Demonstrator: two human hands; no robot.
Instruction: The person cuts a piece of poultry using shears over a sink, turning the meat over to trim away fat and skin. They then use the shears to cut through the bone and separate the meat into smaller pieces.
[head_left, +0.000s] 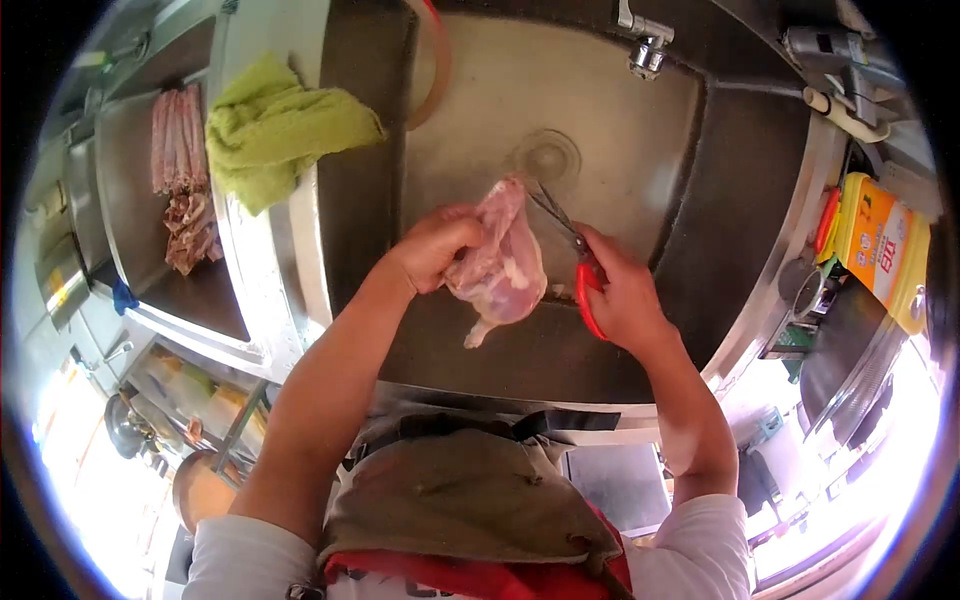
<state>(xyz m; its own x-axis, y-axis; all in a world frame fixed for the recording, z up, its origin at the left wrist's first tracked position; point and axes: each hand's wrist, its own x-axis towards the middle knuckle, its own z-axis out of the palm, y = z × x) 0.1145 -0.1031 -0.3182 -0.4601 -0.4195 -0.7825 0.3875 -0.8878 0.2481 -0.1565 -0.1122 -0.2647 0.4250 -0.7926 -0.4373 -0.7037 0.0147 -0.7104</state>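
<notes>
Over a steel sink (pixel 480 60), my left hand (pixel 442 243) is closed on the side of a raw chicken leg (pixel 510 262), whose bone end points down toward me. In my right hand (pixel 625 295) is a pair of kitchen scissors (pixel 588 290) with red handles. The blades angle up and left, their tips right at the upper end of the meat. Below the meat lies the sink's drain (pixel 546 158), partly covered in this view.
A green towel (pixel 280 125) hangs over the sink's left edge. Further left, a second basin holds raw meat pieces (pixel 190 225). A faucet (pixel 648 50) juts in at the top. A yellow container (pixel 880 250) stands on the right.
</notes>
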